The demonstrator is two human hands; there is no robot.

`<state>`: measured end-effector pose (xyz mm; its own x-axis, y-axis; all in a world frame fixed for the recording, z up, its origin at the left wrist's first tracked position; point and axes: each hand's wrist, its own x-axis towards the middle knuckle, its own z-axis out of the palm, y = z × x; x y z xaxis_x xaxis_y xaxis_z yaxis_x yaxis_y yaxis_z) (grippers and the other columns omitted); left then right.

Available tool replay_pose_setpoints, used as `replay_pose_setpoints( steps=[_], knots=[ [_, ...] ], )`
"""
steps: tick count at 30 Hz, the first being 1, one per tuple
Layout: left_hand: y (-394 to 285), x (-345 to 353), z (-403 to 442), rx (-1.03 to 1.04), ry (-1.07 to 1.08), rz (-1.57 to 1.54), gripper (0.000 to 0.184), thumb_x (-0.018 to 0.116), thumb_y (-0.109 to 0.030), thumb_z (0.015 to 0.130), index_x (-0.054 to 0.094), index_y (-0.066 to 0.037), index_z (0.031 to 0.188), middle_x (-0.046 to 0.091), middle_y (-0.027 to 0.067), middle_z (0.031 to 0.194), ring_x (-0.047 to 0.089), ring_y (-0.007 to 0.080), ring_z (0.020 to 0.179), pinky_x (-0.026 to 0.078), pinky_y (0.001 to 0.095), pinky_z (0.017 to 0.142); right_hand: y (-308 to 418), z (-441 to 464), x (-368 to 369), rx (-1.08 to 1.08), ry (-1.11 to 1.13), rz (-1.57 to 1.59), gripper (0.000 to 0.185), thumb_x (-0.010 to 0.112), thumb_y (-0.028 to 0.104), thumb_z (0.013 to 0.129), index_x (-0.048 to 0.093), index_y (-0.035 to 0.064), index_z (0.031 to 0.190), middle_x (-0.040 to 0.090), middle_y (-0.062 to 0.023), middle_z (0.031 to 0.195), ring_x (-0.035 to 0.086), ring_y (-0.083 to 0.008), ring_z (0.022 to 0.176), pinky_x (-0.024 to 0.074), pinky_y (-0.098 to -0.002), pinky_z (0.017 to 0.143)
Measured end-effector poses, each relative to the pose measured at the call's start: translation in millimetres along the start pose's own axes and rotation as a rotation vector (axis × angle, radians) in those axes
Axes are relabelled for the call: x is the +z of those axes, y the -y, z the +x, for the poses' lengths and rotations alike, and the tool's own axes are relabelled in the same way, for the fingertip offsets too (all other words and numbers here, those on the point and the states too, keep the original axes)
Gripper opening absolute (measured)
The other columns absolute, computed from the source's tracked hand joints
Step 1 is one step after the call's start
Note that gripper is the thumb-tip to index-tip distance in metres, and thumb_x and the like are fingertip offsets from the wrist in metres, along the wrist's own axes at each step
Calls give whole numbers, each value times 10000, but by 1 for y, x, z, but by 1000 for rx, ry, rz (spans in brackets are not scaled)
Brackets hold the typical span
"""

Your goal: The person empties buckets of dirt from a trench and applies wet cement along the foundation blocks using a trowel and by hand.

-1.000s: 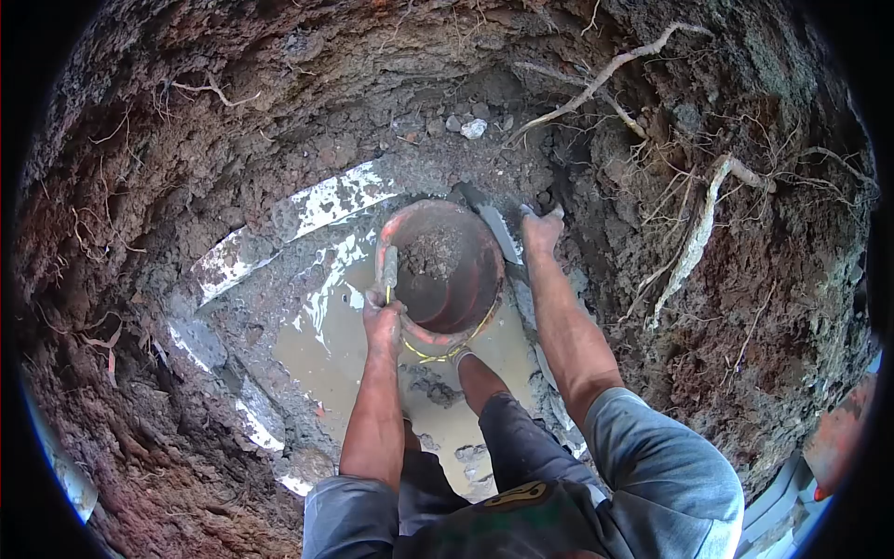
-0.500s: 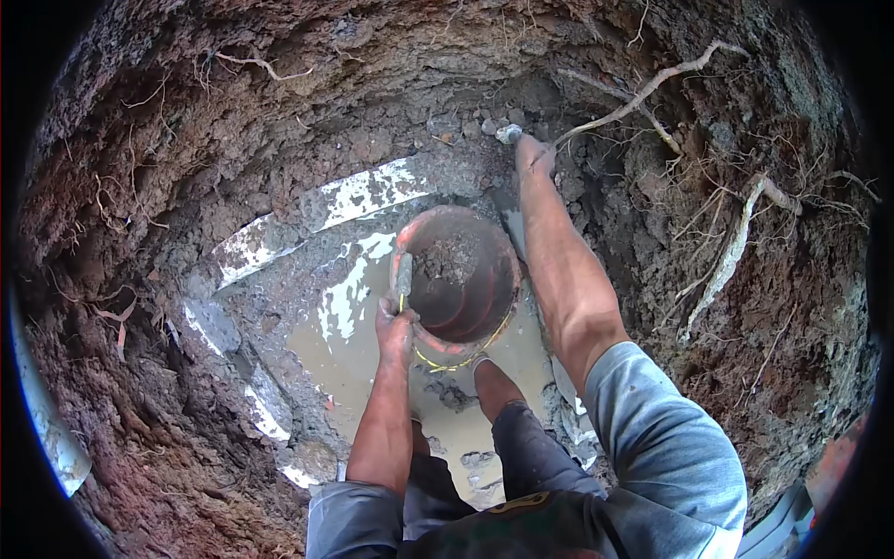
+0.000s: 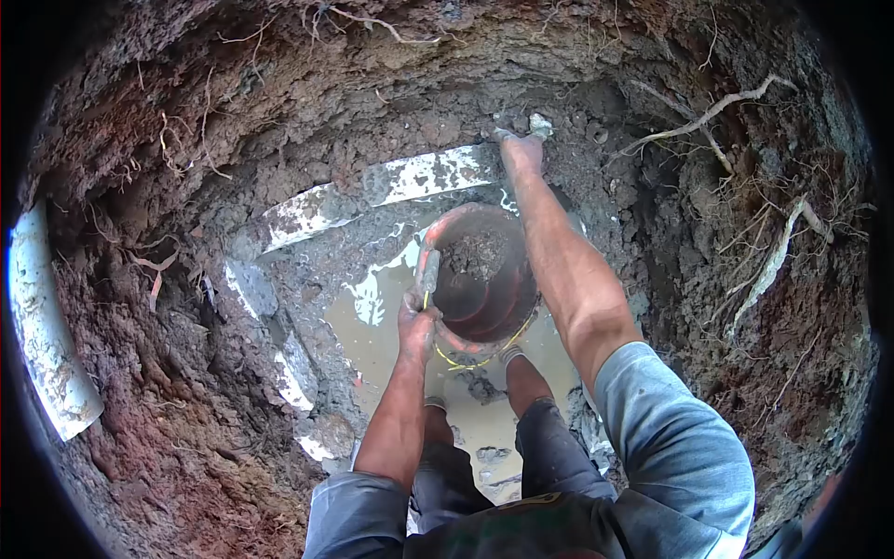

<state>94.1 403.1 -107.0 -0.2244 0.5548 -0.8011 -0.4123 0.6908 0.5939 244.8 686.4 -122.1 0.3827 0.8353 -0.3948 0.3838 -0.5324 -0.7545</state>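
Observation:
A muddy reddish bucket (image 3: 484, 317) stands tilted in the murky water, with dark soil inside. My left hand (image 3: 419, 321) is closed at its left rim, around the lower end of a grey handle grip (image 3: 431, 270). A yellow cord (image 3: 466, 364) runs from there around the bucket's near side. My right hand (image 3: 521, 151) reaches past the bucket to the muddy foot of the far wall. Beside its fingertips is a whitish lump (image 3: 540, 126). Mud blurs those fingers, and whether they grip the lump cannot be made out.
A curved row of mud-stained white blocks (image 3: 428, 177) lies left of and behind the bucket. Roots (image 3: 778, 261) stick out of the soil wall on the right. A pale pipe (image 3: 51, 326) shows at the far left. My feet (image 3: 526, 377) stand in muddy water (image 3: 372, 359).
The view has shifted, so the scene sits farther right and more of the pale pipe shows. My right hand has moved left along the wall, the lump now on its right. My left hand stays at the bucket.

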Motion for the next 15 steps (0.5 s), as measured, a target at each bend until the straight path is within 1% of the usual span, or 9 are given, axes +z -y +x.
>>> replay_pose_setpoints(
  steps=[1,3,4,7,8,10,12,13,15],
  knots=[
    [-2,-6,-3,3,-15,0,425,450,105,698,480,-30,1100,501,46,878,498,135,721,433,273,617,6,-12,14,-42,17,128,744,689,336,686,434,-4,1296,511,-258,1229,471,-391,1167,337,-348,1028],
    [-2,-24,-9,13,-47,19,435,448,103,690,480,-32,1102,499,43,870,494,133,711,428,268,597,18,-23,45,-166,326,-272,771,673,329,691,389,49,1350,478,-256,1272,442,-368,1208,323,-332,1040],
    [-1,-34,-13,3,-59,8,438,449,103,689,480,-32,1105,500,42,870,495,134,712,429,268,592,24,-37,58,-249,285,-391,724,597,343,743,368,55,1367,378,-254,1363,306,-372,1307,262,-372,1081],
    [4,-65,-21,19,-129,-3,442,453,97,691,479,-36,1111,500,41,873,500,137,710,437,276,581,40,-80,73,-691,310,-877,644,504,338,809,357,73,1377,256,-237,1437,123,-393,1367,176,-428,1114],
    [1,-75,-27,4,-154,-9,437,454,96,692,478,-35,1109,501,43,875,502,138,710,438,277,582,57,-86,71,-685,561,-1313,567,427,355,864,387,96,1367,245,-236,1442,5,-428,1368,109,-475,1120],
    [-2,-95,-38,25,-157,-70,430,458,96,695,474,-24,1108,505,53,888,510,147,714,442,288,585,41,-65,80,-760,526,-1012,538,440,362,873,424,100,1342,315,-224,1412,140,-382,1365,176,-424,1116],
    [-3,-112,-47,68,-216,-70,432,465,96,694,476,-25,1108,506,57,881,513,153,710,443,295,587,67,-68,51,-615,676,-721,498,484,334,869,462,108,1312,367,-186,1393,298,-318,1320,255,-362,1091],
    [-2,-121,-56,71,-245,-65,433,468,97,693,477,-25,1108,507,60,878,515,156,708,444,298,588,64,-71,47,-792,566,-746,479,532,301,855,478,121,1296,425,-152,1359,425,-281,1240,331,-330,1044],
    [-15,-133,-81,91,-315,-67,410,488,85,688,488,-28,1082,506,59,830,520,157,682,443,299,583,49,-100,23,-612,522,-718,472,552,311,849,498,118,1276,490,-164,1295,453,-305,1211,363,-361,1016]
  ],
)
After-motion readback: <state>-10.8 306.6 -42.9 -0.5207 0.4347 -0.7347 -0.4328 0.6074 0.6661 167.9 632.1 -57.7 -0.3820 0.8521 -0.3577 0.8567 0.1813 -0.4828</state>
